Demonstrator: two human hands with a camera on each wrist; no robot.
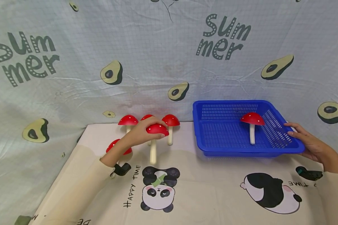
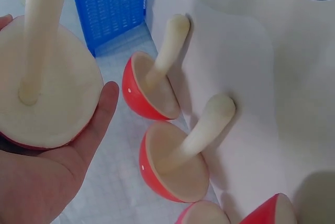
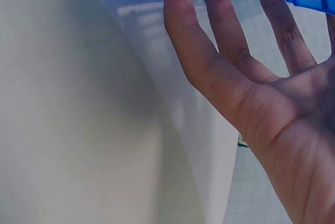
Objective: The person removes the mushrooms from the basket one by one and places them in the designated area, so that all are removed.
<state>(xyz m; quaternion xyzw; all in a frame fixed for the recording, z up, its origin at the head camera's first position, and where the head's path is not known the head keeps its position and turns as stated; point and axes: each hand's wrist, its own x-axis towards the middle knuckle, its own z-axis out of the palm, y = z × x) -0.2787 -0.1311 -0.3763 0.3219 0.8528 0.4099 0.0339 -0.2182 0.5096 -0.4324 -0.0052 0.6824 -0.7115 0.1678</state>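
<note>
My left hand (image 1: 140,130) grips a toy mushroom by its white-dotted red cap (image 1: 158,129), and the pale stem (image 1: 153,153) points down. The left wrist view shows the cap's cream underside (image 2: 68,93) with the thumb along its edge. At the right, my right hand (image 1: 311,142) touches the side of a blue plastic basket (image 1: 239,150), its fingers extended; the fingertips (image 3: 180,4) meet the blue plastic in the right wrist view. Inside the basket another mushroom (image 1: 252,119) leans cap up.
Several more mushrooms stand around my left hand: one at its right (image 1: 171,120), one behind at the left (image 1: 128,120), and a red cap (image 1: 112,145) partly hidden by my wrist. A printed cloth (image 1: 208,187) covers the table; a patterned sheet (image 1: 146,47) hangs behind.
</note>
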